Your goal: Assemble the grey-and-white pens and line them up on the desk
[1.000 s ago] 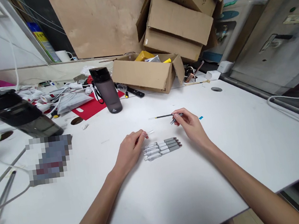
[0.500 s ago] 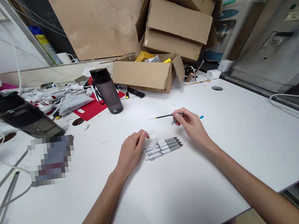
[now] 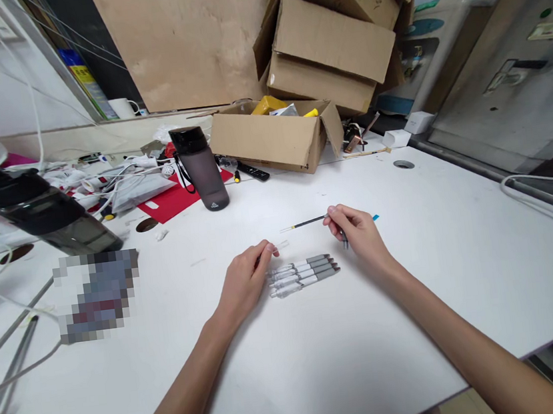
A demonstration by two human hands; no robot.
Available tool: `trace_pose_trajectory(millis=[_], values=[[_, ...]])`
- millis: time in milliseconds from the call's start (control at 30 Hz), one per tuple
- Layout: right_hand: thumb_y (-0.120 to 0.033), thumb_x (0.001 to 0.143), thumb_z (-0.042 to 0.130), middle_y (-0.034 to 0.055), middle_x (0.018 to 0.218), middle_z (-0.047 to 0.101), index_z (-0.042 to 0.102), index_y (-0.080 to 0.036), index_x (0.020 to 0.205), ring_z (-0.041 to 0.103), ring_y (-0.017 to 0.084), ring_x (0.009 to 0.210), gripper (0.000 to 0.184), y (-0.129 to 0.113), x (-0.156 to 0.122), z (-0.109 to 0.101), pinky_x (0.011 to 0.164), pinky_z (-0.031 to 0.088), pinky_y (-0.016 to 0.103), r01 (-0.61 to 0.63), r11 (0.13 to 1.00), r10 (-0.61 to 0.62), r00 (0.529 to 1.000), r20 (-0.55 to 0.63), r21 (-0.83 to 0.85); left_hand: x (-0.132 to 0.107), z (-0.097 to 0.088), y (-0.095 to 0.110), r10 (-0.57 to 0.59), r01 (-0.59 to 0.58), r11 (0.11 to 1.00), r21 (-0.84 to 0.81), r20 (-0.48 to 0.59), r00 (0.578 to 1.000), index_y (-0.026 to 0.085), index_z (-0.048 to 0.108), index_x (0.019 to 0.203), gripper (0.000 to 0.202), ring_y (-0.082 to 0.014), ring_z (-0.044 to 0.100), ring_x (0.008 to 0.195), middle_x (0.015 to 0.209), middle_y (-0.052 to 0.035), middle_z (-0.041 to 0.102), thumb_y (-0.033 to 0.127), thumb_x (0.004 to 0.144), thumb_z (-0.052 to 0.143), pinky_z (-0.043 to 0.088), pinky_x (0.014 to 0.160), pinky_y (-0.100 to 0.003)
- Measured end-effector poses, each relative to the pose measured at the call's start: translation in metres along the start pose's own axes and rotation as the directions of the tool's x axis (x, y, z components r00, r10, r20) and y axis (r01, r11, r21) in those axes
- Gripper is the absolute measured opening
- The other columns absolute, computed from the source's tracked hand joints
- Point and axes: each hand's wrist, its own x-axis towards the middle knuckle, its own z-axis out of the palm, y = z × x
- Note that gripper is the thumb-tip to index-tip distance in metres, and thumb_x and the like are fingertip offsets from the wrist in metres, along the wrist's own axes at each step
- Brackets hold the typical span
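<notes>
my right hand [image 3: 360,233] pinches a thin black refill [image 3: 308,222]; my left hand [image 3: 245,279] curls around a clear barrel piece [image 3: 281,245] beside four pens [image 3: 303,274]. no writing i can read.

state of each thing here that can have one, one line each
right hand: shut on pen refill, lifted off table
left hand: fingertips pinching clear pen piece
four pens: lying side by side on white table
dark bottle: upright, lid closed
open cardboard box: flaps open, items inside
</notes>
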Motion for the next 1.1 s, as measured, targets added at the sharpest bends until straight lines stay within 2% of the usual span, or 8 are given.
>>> trace_pose_trajectory(millis=[167,433,667,867,967,1100], values=[[-0.062,0.093,0.06,-0.0005,0.062,0.051,0.064,-0.02,0.069,0.043,0.012,0.054,0.049,0.0017,-0.0005,-0.0002,0.052,0.035,0.028,-0.058,0.998,0.059,0.998,-0.035,0.033,0.0003,-0.0004,0.0008,0.001,-0.001,1.0,0.014,0.0,1.0,0.025,0.066,0.09,0.043,-0.0181,0.051,0.068,0.073,0.0024,0.06,0.044,0.107,0.031,0.035,0.067,-0.029],[-0.054,0.093,0.063,-0.0008,0.056,0.046,0.059,-0.019,0.058,0.037,0.012,0.053,0.05,0.0,-0.0009,-0.0017,0.051,0.028,0.028,-0.117,0.984,0.129,0.988,-0.085,0.137,0.0001,-0.0005,0.0015,-0.003,0.003,1.0,0.004,-0.006,1.0,0.025,0.066,0.09,0.043,-0.0179,0.049,0.067,0.072,0.0024,0.057,0.044,0.107,0.032,0.035,0.067,-0.029],[-0.056,0.091,0.063,-0.0006,0.052,0.044,0.057,-0.02,0.053,0.036,0.012,0.051,0.054,-0.001,-0.0013,-0.0043,0.05,0.027,0.029,-0.126,0.983,0.144,0.981,-0.131,0.135,-0.0001,-0.0007,0.0014,-0.004,0.004,1.0,0.004,-0.006,1.0,0.025,0.066,0.091,0.042,-0.0177,0.048,0.066,0.071,0.0024,0.056,0.045,0.107,0.032,0.036,0.067,-0.029],[-0.06,0.091,0.062,0.0,0.052,0.043,0.057,-0.02,0.051,0.037,0.012,0.051,0.057,0.0022,-0.0006,-0.0055,0.049,0.027,0.029,-0.122,0.984,0.139,0.981,-0.132,0.13,0.0003,-0.0014,0.0018,-0.006,0.006,1.0,0.001,0.009,1.0,0.025,0.066,0.091,0.043,-0.0189,0.052,0.071,0.077,0.0014,0.062,0.045,0.107,0.031,0.035,0.068,-0.029],[-0.062,0.091,0.061,-0.0001,0.052,0.043,0.057,-0.02,0.051,0.037,0.012,0.05,0.058,0.0029,0.0001,-0.0054,0.049,0.028,0.03,-0.12,0.986,0.135,0.982,-0.133,0.115,0.0003,-0.001,0.0015,-0.004,0.004,1.0,-0.002,0.0,1.0,0.025,0.066,0.09,0.043,-0.0188,0.051,0.069,0.074,0.0016,0.059,0.045,0.107,0.031,0.035,0.067,-0.029],[-0.063,0.09,0.062,-0.0007,0.053,0.045,0.057,-0.02,0.055,0.037,0.012,0.05,0.056,0.0019,0.0007,-0.0054,0.049,0.029,0.029,-0.123,0.985,0.138,0.983,-0.122,0.123,0.0003,-0.0008,0.0011,-0.012,0.011,0.999,-0.044,-0.017,1.0,0.024,0.067,0.089,0.044,-0.0169,0.041,0.062,0.064,0.0036,0.046,0.047,0.106,0.034,0.032,0.063,-0.028]])
